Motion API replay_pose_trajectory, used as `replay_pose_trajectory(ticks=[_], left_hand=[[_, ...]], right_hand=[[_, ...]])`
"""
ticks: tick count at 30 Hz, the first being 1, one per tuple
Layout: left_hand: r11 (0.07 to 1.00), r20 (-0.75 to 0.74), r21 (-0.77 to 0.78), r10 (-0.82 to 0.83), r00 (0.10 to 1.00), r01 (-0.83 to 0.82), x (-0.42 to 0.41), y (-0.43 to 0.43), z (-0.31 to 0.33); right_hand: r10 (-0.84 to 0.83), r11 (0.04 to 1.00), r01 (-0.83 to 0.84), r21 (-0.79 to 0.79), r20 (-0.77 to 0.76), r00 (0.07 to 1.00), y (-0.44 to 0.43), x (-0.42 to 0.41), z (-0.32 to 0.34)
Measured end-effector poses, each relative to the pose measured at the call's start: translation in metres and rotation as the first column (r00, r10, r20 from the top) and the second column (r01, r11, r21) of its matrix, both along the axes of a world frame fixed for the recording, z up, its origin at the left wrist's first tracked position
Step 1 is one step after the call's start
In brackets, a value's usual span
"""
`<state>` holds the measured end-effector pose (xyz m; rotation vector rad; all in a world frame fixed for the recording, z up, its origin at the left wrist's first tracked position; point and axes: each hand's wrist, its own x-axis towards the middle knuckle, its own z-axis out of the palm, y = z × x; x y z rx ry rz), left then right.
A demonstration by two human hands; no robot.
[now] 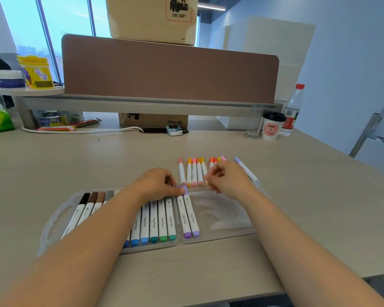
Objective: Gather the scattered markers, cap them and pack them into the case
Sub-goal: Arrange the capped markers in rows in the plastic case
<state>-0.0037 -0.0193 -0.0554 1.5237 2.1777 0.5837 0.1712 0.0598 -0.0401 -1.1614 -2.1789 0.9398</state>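
A clear plastic marker case (226,231) lies open on the desk in front of me. Its left half holds a row of capped markers, black and brown at the left, blue and green (162,220) toward the middle. Two purple markers (187,216) lie in the right half. My left hand (157,182) pinches the top caps of the purple markers. My right hand (226,178) hovers over the case's far edge with curled fingers, touching the near ends of a row of orange, pink and yellow markers (194,171) on the desk. A lilac marker (245,168) lies apart at the right.
A glass (254,122), a paper coffee cup (272,126) and a water bottle (292,109) stand at the back right. A brown divider panel (169,69) with a cardboard box on top closes the back. A white cable (82,130) and snack packets lie at the back left.
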Motion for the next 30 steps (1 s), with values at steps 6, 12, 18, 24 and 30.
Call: replay_pose_trajectory(ticks=[6,12,18,24,30], left_hand=[[1.0,-0.002,0.003,0.0,1.0,0.0,0.002,0.002,-0.002],[1.0,0.039,0.025,-0.008,0.999,0.007,0.002,0.002,-0.002],[0.999,0.044,0.031,-0.02,0.999,0.018,-0.001,0.003,-0.003],[0.999,0.051,0.027,-0.029,0.998,0.028,-0.002,0.003,-0.003],[0.999,0.054,0.022,-0.029,0.998,0.028,-0.001,0.001,-0.001]], right_hand=[[-0.215,0.966,0.098,0.238,0.535,0.817,0.069,0.01,-0.008],[-0.233,0.972,0.164,0.169,0.576,0.784,0.087,0.011,-0.021],[-0.294,0.95,0.181,0.254,0.541,0.788,0.088,0.013,-0.03],[-0.36,0.932,0.313,0.182,0.365,0.859,0.095,0.015,-0.036],[-0.295,0.908,0.341,0.243,-0.205,0.933,0.075,0.018,-0.02]])
